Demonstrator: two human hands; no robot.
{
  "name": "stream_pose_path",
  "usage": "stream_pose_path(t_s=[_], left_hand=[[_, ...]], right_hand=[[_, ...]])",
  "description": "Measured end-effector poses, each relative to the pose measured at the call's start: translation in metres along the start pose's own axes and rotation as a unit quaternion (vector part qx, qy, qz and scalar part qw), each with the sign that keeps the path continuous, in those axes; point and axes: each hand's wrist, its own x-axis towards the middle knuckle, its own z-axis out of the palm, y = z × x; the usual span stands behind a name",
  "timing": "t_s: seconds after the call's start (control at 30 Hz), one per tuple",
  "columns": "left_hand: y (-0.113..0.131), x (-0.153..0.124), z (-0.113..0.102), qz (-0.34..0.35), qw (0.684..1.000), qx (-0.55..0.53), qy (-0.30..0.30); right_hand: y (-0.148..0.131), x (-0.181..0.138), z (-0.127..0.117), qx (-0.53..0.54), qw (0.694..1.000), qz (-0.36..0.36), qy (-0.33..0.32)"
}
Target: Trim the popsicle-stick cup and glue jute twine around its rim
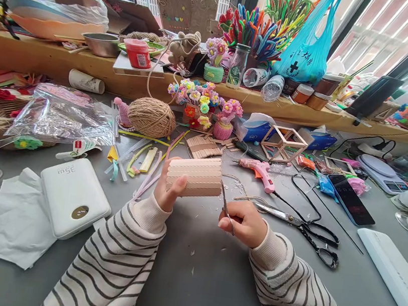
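Note:
My left hand (169, 188) grips a panel of wooden craft sticks (195, 176) glued side by side, thumb on its front, held upright above the grey table (202, 274). My right hand (243, 223) is closed round a thin metal tool (225, 207), perhaps tweezers or small scissors, whose tip touches the panel's right edge. Both sleeves are striped. A pink glue gun (260, 171) lies just behind the right hand, and large black-handled scissors (303, 228) lie to its right.
A white power bank (73, 196) and tissue (4, 221) lie at the left. A twine ball (151, 117), loose sticks (202, 147), a wooden cube frame (284, 144), phone (350, 199), a scale (381, 173) and flower crafts (203, 102) crowd the back. A cluttered wooden shelf (50, 58) runs behind.

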Motion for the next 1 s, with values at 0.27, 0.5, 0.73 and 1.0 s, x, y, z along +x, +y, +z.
stream_pose_path(t_s=[0.27,0.5,0.73,1.0], left_hand=[[-0.007,-0.001,-0.001,0.027,0.999,-0.009,0.02],[-0.002,-0.002,0.002,0.022,0.998,-0.042,0.039],[-0.004,0.0,0.002,0.039,0.998,-0.039,0.02],[-0.005,-0.003,0.002,0.093,0.995,0.0,0.02]], right_hand=[[-0.002,0.002,0.004,0.013,0.999,0.015,0.049],[0.001,0.001,0.003,0.049,0.999,0.002,0.002],[-0.001,0.001,-0.005,0.071,0.994,-0.024,-0.077],[-0.004,0.002,-0.011,0.061,0.993,0.004,-0.1]])
